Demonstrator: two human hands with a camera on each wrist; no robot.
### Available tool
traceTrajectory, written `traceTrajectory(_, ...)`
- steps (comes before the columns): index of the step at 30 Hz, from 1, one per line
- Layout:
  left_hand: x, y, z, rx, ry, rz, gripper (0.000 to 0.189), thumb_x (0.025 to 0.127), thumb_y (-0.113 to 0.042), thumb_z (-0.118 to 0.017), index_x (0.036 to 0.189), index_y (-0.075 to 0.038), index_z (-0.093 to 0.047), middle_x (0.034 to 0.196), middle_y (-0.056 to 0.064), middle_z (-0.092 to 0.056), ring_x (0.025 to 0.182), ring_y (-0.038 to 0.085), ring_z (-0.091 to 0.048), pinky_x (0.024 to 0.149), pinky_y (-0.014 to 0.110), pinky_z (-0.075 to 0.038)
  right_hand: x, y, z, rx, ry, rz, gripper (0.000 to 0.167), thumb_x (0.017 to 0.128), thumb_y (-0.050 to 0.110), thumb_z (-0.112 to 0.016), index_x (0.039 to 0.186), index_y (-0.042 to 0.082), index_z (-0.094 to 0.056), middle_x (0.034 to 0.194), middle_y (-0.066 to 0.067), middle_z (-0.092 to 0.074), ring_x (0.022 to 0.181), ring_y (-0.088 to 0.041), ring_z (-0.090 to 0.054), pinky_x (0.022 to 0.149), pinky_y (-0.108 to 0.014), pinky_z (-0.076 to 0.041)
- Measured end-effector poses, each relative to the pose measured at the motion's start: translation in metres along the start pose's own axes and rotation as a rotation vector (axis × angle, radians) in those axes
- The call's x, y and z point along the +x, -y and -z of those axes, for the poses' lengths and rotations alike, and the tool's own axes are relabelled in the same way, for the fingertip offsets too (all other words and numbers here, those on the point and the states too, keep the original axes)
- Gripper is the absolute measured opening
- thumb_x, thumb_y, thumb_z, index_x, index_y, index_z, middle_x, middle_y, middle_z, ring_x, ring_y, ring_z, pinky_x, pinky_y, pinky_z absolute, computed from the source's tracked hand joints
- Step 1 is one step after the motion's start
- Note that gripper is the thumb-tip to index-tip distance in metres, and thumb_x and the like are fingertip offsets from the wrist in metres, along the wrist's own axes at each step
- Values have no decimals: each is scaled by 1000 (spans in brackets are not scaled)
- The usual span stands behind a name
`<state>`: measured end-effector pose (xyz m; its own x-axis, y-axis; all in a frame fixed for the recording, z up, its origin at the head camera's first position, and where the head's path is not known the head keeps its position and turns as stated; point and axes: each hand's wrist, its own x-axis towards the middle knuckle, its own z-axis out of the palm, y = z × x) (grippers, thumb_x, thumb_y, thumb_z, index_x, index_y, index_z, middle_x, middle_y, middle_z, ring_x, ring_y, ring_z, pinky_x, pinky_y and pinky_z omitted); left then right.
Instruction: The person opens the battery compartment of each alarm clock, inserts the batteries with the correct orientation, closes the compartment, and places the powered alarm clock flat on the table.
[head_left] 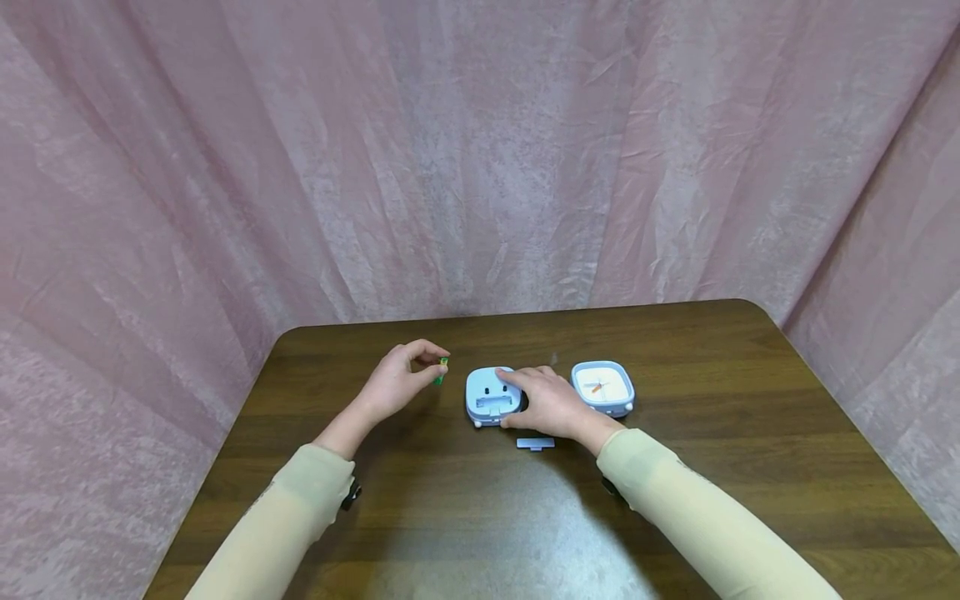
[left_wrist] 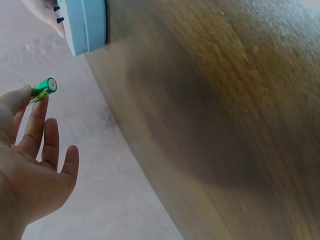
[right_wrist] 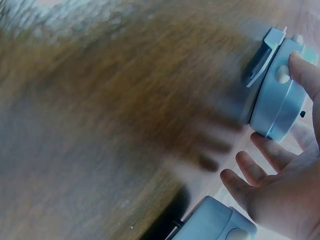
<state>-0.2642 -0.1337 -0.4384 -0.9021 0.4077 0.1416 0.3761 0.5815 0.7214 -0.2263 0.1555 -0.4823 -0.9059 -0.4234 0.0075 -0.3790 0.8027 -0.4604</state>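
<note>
Between thumb and forefinger, my left hand (head_left: 393, 385) pinches a small green battery (head_left: 442, 371), held up left of the clocks. In the left wrist view the battery's (left_wrist: 45, 89) round metal end shows, and the other fingers are loosely bent. A light blue alarm clock (head_left: 481, 392) lies back side up, its battery slot uncovered and two dark knobs above it. My right hand (head_left: 551, 402) grips this clock by its right side, thumb at the near edge beside a white foot, as the right wrist view shows. Just in front lies the loose battery cover (head_left: 536, 443).
A second light blue clock (head_left: 602, 383), white dial up with an orange hand, lies right of my right hand. Everything rests on a dark brown wooden table (head_left: 450, 517). Pink curtains (head_left: 480, 167) hang behind it and at both sides.
</note>
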Motion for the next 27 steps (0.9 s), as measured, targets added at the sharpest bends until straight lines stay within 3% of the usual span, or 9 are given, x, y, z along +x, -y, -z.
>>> traceTrajectory(6,2,-6,-5,-15,-1,-36,15,97,-25,-74,112,-25,-73,102,-12,-72,112,19,-52,99,53,-42,0,-1,-1,-1,2,-11,83,86,50,-80,158,30,-42,152,-7,-51,139,-34,-42,111,-55,-34)
traceTrajectory(14,2,-18,-14,-6,48,-33,13,98,-32,-73,110,-34,-73,107,-14,-68,113,17,-50,89,45,-42,0,-1,0,4,0,-8,83,86,49,-81,157,29,-43,151,-7,-51,138,-35,-42,111,-55,-34)
traceTrajectory(22,6,-24,-26,5,118,-91,21,98,-31,-72,117,-22,-75,111,-8,-67,112,16,-52,88,43,-44,1,-2,-1,1,-10,-4,83,85,50,-81,157,30,-43,151,-6,-52,136,-34,-44,111,-54,-34)
traceTrajectory(27,9,-26,-34,-15,145,-127,20,97,-31,-73,115,-21,-76,110,-6,-67,111,15,-52,90,46,-46,2,-2,-1,20,-5,-10,84,85,50,-81,157,30,-43,151,-5,-51,137,-34,-43,109,-54,-37)
